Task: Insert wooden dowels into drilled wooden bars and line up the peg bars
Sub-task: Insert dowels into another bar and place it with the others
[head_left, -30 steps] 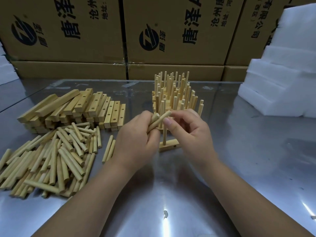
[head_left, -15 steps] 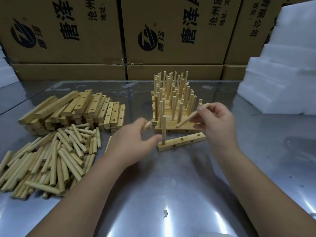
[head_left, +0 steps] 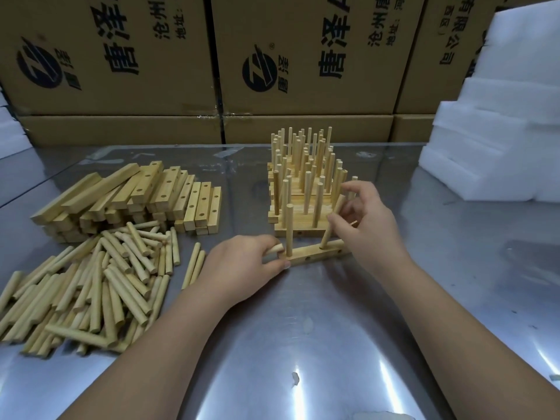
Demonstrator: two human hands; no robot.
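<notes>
- Head view, step in hand: the right hand (head_left: pixel 371 228) is seating a tilted dowel (head_left: pixel 326 237) into the bar (head_left: pixel 312 256) that's lying on the worktop (head_left: pixel 333 334). Its fingers (head_left: pixel 357 189) are pinching the dowel's upper half with the thumb on the near side, so it's gripping, not open.
- The dowel's foot is sitting at a hole near the bar's right end, and the shaft is leaning off to the right. The upright dowel (head_left: pixel 289 230) near the bar's left end is standing straight.
- My take on doing it well: I'd be standing that dowel up plumb first, then pressing straight down along its length. Shoving it in at a lean looks likely to jam it or lever the bar up.
- The left hand (head_left: pixel 242 266) is bracing the bar's left end with the thumb pressing on its near edge. Its curled fingers are holding a spare dowel (head_left: pixel 274 249), tip poking out just left of the upright dowel. Good call, I reckon, since the bar looks light enough to skid.
- No dowels are showing in the middle of the bar, so I'm guessing it's about halfway done.
- The finished peg bars (head_left: pixel 303 183) are standing just behind the bar. The loose dowels (head_left: pixel 100 286) and blank drilled bars (head_left: pixel 136 201) are lying well to the left of it.
</notes>
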